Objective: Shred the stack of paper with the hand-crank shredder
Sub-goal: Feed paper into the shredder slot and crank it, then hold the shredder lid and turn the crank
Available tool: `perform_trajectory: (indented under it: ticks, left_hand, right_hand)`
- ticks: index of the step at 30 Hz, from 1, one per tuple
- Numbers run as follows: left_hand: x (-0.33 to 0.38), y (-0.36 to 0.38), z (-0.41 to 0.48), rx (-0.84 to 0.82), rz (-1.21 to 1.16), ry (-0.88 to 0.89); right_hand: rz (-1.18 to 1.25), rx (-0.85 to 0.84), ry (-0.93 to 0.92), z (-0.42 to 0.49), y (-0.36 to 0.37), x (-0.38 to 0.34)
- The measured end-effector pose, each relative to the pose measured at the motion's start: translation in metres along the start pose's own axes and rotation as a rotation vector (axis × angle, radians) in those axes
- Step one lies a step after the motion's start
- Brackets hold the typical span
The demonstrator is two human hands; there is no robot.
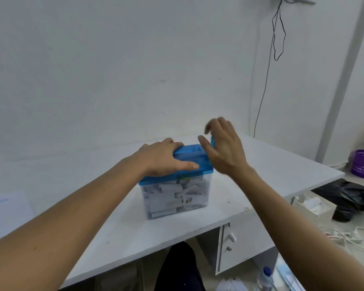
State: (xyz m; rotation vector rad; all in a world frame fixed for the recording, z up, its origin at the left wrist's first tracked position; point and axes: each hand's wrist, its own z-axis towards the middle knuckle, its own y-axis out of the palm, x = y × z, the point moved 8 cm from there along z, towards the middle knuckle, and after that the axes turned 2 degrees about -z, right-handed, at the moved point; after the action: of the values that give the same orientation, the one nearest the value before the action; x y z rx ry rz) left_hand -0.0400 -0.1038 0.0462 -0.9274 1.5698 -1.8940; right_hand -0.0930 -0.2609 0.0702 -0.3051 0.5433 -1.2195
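Brimming with white strips point(172, 196), clear shredder point(155, 203), blue lid point(197, 162), crank point(213, 142) probably blue.

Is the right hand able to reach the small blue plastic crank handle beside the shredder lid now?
Probably yes: the right hand is right beside the blue plastic crank handle, fingers open, with nothing between them.

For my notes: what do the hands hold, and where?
Left hand presses flat on the blue lid. Right hand is at the crank; grip too blurred to tell.
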Motion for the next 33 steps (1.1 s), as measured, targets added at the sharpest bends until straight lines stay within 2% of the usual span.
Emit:
perform_trajectory:
  ticks: [3, 4, 5, 7, 10, 13, 16, 21, 26, 30, 33]
  left_hand:
    - [0.001, 0.001, -0.001, 0.003, 0.005, 0.007]
    - [0.001, 0.002, -0.001, 0.002, 0.008, 0.009]
    - [0.001, 0.002, -0.001, 0.0, 0.009, 0.011]
    - [-0.001, 0.002, 0.0, -0.006, -0.002, 0.003]
    - [-0.005, 0.0, 0.0, 0.002, -0.02, -0.015]
    - [-0.005, 0.0, 0.001, -0.012, -0.007, -0.021]
    - [-0.012, 0.0, 0.004, -0.014, 0.001, -0.037]
    - [-0.03, -0.005, 0.008, -0.028, -0.005, -0.102]
    - [-0.032, -0.007, 0.008, -0.06, -0.014, -0.078]
    - [-0.033, -0.016, 0.01, -0.075, -0.189, -0.068]
    - [-0.039, -0.043, 0.001, 0.049, -0.32, -0.026]
  right_hand:
    - [0.416, -0.721, 0.401, -0.001, 0.065, 0.023]
    - [0.587, -0.886, 0.556, -0.016, 0.08, 0.031]
    - [0.732, -0.97, 0.671, -0.031, 0.086, 0.039]
    - [0.892, -1.043, 0.776, -0.052, 0.086, 0.048]
    - [0.867, -1.201, 0.786, -0.078, 0.075, 0.044]
    - [0.837, -1.239, 0.792, -0.091, 0.069, 0.042]
    - [0.799, -1.145, 0.807, -0.083, 0.072, 0.039]
    - [0.604, -0.777, 0.665, -0.059, 0.069, 0.031]
    - [0.608, -0.494, 0.586, -0.033, 0.054, 0.024]
    - [0.485, -0.277, 0.438, -0.003, 0.03, 0.006]
    - [0.47, -0.192, 0.315, 0.015, 0.017, -0.029]
